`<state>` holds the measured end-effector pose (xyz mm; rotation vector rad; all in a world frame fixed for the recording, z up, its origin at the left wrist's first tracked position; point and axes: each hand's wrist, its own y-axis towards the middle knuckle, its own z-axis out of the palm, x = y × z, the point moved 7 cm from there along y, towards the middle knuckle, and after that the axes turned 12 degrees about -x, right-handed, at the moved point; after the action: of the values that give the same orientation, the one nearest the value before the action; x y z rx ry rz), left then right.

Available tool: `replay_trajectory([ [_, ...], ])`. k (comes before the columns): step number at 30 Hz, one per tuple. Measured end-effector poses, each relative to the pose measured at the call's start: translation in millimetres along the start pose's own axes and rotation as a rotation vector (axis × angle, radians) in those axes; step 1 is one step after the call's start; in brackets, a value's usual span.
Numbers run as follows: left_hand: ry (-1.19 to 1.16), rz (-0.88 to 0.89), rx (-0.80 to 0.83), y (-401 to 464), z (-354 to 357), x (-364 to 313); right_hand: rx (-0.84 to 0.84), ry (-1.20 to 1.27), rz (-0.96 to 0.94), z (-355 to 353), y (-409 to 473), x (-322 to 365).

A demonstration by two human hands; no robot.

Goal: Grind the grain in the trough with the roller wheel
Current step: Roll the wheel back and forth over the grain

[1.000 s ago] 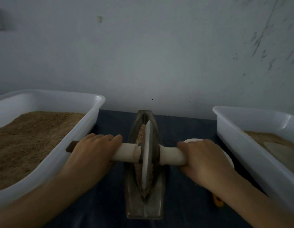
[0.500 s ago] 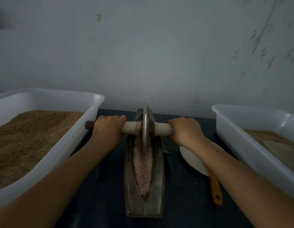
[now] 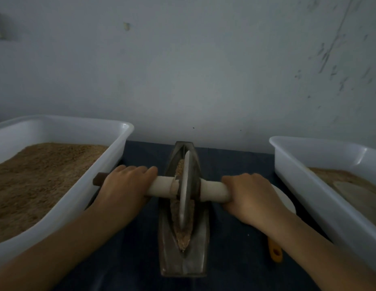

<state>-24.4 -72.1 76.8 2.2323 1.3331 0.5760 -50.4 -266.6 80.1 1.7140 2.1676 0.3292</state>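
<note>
Both hands, left (image 3: 125,186) and right (image 3: 251,199), grip the roller wheel (image 3: 184,189) axle mid-trough (image 3: 184,263) at the counter's centre, where the grain (image 3: 182,236) looks coarse, so grinding seems unfinished.

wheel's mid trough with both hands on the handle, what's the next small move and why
Probably roll the grey metal roller wheel toward the near tip of the boat-shaped metal trough: brown grain lies there, and both the left hand and right hand grip its handle.
</note>
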Motion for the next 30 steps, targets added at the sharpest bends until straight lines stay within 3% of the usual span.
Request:
replay_trajectory([
  [5,-0.014,0.021,0.033,-9.7,-14.1,-3.5,-0.011,0.013,0.0,-17.2,-16.3,3.6],
  [9,0.005,0.007,0.026,0.6,-5.3,-3.0,0.113,-0.022,-0.019,-3.0,-4.1,0.8],
  [19,0.077,-0.056,-0.037,41.4,35.9,17.6,-0.075,-0.085,0.028,24.5,56.6,-19.5],
  [30,0.1,-0.054,-0.032,45.3,36.3,16.8,-0.113,-0.051,0.041,27.9,55.5,-21.3],
])
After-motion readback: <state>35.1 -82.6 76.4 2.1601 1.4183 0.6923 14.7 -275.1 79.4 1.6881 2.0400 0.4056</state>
